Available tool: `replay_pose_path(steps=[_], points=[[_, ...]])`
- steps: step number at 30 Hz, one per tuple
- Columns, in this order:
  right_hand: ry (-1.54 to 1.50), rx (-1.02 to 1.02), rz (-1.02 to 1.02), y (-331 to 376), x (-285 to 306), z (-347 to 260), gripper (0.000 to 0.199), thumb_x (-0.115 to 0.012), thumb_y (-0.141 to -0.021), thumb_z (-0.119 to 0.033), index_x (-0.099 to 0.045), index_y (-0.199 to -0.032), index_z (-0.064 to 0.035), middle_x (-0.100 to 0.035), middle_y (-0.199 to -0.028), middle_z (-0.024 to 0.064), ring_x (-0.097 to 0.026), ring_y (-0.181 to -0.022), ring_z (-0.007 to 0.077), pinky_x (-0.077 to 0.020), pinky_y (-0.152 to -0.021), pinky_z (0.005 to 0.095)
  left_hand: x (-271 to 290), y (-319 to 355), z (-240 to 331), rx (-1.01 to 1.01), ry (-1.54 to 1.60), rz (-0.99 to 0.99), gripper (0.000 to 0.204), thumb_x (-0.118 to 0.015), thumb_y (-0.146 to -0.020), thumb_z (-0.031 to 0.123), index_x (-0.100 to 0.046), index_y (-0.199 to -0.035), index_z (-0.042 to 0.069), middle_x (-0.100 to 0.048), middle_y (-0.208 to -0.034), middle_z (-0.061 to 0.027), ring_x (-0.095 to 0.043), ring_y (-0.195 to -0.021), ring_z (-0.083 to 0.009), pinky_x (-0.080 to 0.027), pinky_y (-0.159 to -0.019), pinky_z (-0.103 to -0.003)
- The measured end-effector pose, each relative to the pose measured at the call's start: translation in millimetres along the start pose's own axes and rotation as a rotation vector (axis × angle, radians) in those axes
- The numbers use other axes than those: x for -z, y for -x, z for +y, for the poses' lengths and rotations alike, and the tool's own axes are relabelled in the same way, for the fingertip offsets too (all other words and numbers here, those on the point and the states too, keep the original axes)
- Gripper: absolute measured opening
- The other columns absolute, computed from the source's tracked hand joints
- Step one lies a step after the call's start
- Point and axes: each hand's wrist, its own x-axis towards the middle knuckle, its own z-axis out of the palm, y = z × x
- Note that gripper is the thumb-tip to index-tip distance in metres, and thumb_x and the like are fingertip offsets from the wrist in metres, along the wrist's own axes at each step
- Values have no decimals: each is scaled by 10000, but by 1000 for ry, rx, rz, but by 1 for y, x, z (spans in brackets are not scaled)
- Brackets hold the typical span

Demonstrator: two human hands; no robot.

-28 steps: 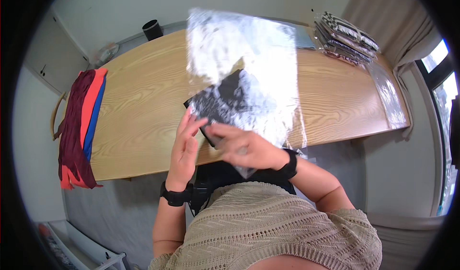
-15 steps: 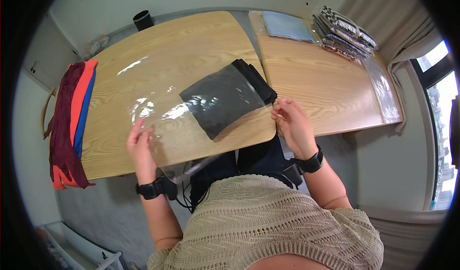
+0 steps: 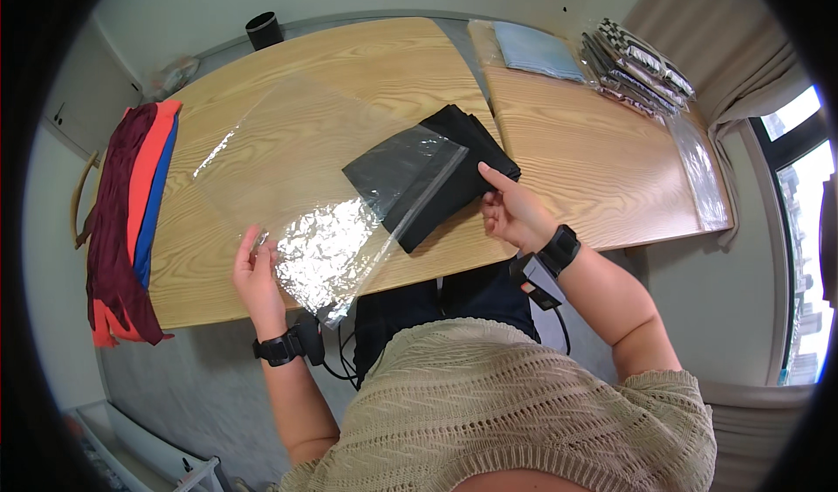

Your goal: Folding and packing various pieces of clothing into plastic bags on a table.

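Observation:
A clear plastic bag lies slanted over the front of the table, crinkled and shiny near the edge. My left hand pinches its left side between thumb and fingers. Part of a folded black cloth, perhaps a garment, shows through the bag's right part; whether that part is inside or underneath I cannot tell. The cloth's right part is uncovered. There my right hand grips its near right edge, thumb on top and the other fingers curled at the edge.
Maroon, coral and blue garments hang over the table's left end. On the right-hand table are a folded light-blue cloth, a stack of bagged garments and flat clear bags. A black bin stands behind the table.
The bag's edge has shifted left and toward me, baring more of the black cloth. My right hand has moved from beside the cloth's corner onto its edge and gripped it. My left hand keeps its pinch.

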Motion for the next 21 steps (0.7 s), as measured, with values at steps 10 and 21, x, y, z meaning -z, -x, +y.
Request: replay_pose_path(steps=[10, 21], points=[[-291, 372, -247, -18, 0, -10, 271, -664, -799, -187, -608, -1025, -48, -646, -1025, 58, -599, -921, 204, -459, -846, 373, -3, -3, -3, -43, -44, 8, 352, -503, -923, 34, -514, -1272, -8, -627, -902, -61, -564, -830, -99, -453, -748, -228], [-379, 575, -362, 47, 60, -52, 401, -577, -852, -231, -566, -1177, 3, -606, -1184, 161, -579, -1088, 308, -435, -985, 432, -23, 42, 29, -618, -945, -48, 356, -574, -880, 143, -564, -1222, 43, -408, -1366, -232, -340, -1288, -370, -279, -1057, -434]])
